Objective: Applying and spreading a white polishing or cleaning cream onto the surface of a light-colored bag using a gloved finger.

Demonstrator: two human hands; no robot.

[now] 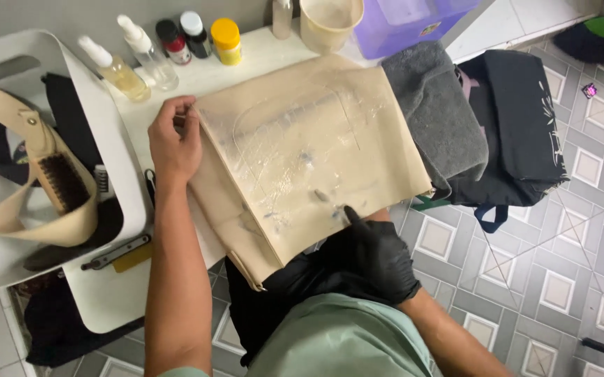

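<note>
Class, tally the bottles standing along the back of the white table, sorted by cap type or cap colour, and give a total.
Spray bottles, white nozzles: 2
Red-capped bottle: 1
White-capped dark bottle: 1
Yellow-capped bottle: 1
Clear bottle cut off by the frame's top edge: 1
Total: 6

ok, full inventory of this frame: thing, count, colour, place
tote bag: 1, beige, flat on table centre
table: 1, white, under bag
spray bottles: 2, clear, table back left
small bottles: 3, red, white, yellow caps, table back
tub: 1, cream, table back
basin: 1, white, left
brush: 1, dark bristles, in basin
strap: 1, beige, in basin
towel: 1, grey, right of bag
dark bags: black, floor right
left hand: bare, holds bag's left edge
right hand: black glove, small tool on bag's near edge
</note>
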